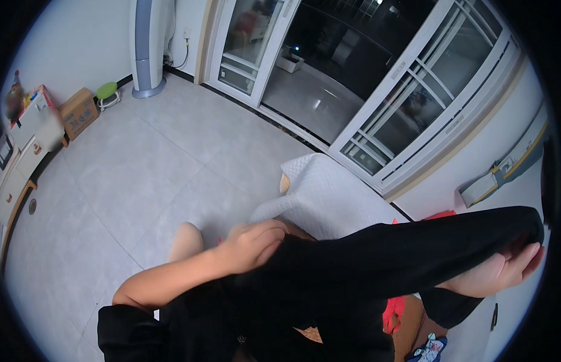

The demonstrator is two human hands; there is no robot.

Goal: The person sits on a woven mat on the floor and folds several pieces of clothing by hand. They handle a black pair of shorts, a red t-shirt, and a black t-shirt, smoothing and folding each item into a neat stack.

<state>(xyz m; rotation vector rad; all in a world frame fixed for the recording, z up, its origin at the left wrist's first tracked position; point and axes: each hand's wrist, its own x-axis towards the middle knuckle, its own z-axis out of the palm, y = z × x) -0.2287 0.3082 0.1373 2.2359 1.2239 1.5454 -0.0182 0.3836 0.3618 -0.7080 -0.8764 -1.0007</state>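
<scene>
both hands gripped 1 black garment point(383, 259), left hand point(251, 244) fingers curled on it, right hand point(503, 268) pinching its far end, white quilted cushion point(328, 193) just behind, red cloth point(394, 314) below

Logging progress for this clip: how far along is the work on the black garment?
Early to midway, it seems. Done: the black garment is lifted and stretched into a long band. In hand: the left hand grips one end, the right hand the other. Left: no fold or finished stack shows; more dark cloth lies bunched below, and the white quilted cover is bare.
</scene>
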